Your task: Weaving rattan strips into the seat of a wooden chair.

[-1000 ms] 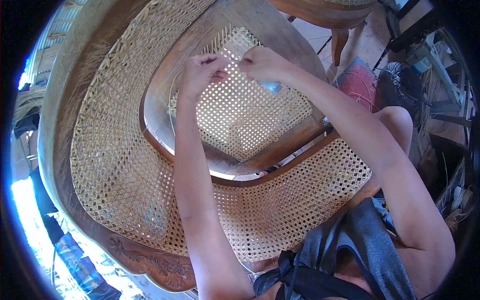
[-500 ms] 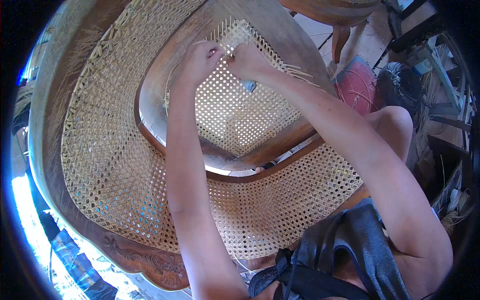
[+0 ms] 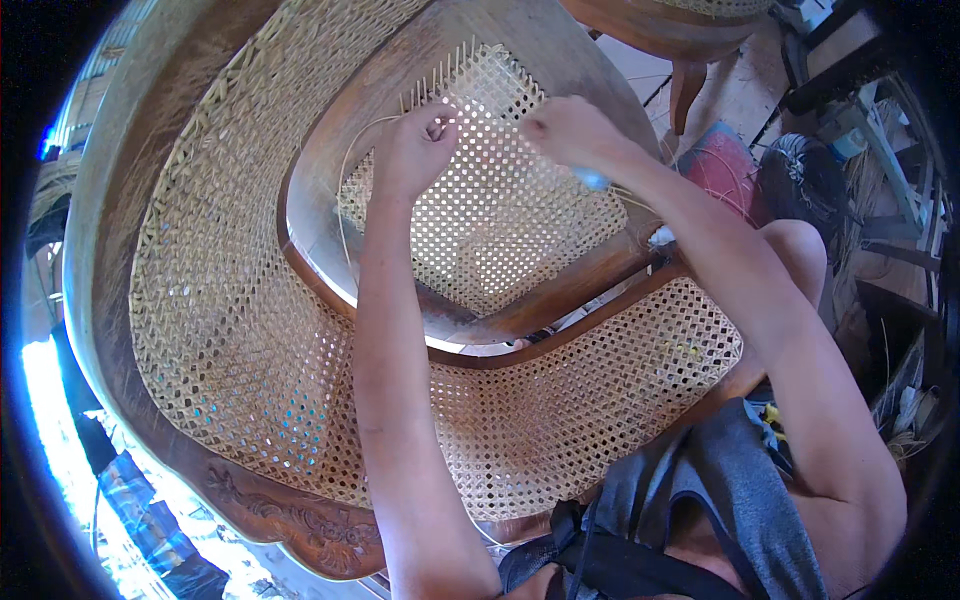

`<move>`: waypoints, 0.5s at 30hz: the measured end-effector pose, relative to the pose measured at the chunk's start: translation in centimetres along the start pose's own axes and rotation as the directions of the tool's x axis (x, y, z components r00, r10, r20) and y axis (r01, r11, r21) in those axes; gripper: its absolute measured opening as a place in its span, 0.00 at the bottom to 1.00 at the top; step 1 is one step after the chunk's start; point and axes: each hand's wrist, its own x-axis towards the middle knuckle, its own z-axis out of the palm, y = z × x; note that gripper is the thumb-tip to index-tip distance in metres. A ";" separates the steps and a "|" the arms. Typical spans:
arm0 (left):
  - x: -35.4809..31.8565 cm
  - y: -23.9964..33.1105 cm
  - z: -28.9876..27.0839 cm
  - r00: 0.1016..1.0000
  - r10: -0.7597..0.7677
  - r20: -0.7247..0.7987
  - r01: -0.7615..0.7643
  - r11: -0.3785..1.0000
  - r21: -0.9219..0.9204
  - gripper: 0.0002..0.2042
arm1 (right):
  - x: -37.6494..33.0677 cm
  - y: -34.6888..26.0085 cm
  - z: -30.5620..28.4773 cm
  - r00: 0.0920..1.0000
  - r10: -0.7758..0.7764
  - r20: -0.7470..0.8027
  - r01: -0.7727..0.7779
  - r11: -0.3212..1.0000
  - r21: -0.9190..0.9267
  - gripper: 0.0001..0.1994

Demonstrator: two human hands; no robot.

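Note:
A woven cane seat panel (image 3: 500, 220) is set in a wooden seat frame (image 3: 480, 327), with a row of short cane ends standing up along its far left edge. Over that edge my left hand (image 3: 418, 145) is closed, fingers pinched together. A thin cane strand (image 3: 346, 215) loops out beside it and appears to run into its fingers. My right hand (image 3: 572, 130) is closed over the panel's far right side, its fingertips pinched on something too small to make out. Something light blue (image 3: 590, 179) shows beneath that hand.
The chair's curved cane back (image 3: 230, 330) wraps around the seat on the left and near side, edged by a carved wooden rim (image 3: 300, 520). Another wooden seat with a leg (image 3: 687, 95) stands far right, near a red object (image 3: 722, 165) and a dark round bundle (image 3: 800, 180).
My hands have drawn apart; the right moved rightward and slightly nearer, the left slightly nearer. Several loose cane ends under my right forearm no longer show. The chair shifted slightly in view.

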 end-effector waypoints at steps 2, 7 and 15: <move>-0.4 -0.8 -0.6 0.972 0.157 -0.175 -0.153 0.987 0.039 0.09 | -0.3 1.7 -0.1 0.999 -0.028 0.033 0.028 1.000 -0.010 0.22; -0.5 -3.3 -4.1 0.826 0.504 -0.253 -0.212 0.693 0.690 0.10 | -0.4 3.1 1.0 0.990 -0.061 0.123 -0.058 0.626 0.778 0.16; 0.6 -1.2 -5.7 0.976 0.211 -0.053 -0.163 0.872 0.462 0.10 | 1.1 1.2 1.4 0.911 -0.371 -0.180 0.409 0.758 0.508 0.09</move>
